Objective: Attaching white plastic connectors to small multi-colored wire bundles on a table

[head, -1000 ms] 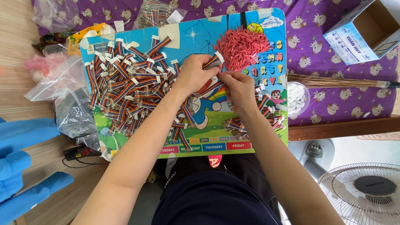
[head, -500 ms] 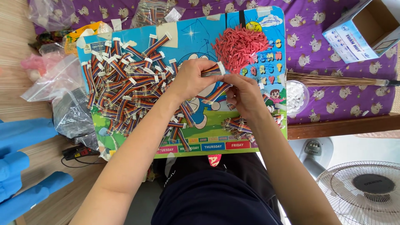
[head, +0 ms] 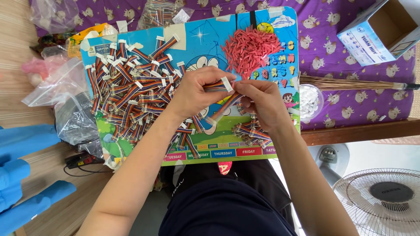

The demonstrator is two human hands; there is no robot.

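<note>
Over the cartoon board (head: 210,39), both hands, left hand (head: 197,94) and right hand (head: 262,102), pinch one rainbow ribbon cable (head: 221,86).

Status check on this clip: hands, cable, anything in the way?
Left hand and right hand both pinching one rainbow ribbon cable above the board. Cable pile left, red pieces ahead. Nothing blocking.

The left hand (head: 197,94) and right hand (head: 262,102) have been drawn closer together over the board. The rainbow ribbon cable (head: 221,85), held slanted a second ago, has been turned level, and its white connector (head: 227,84) is now pinched between both hands.
</note>
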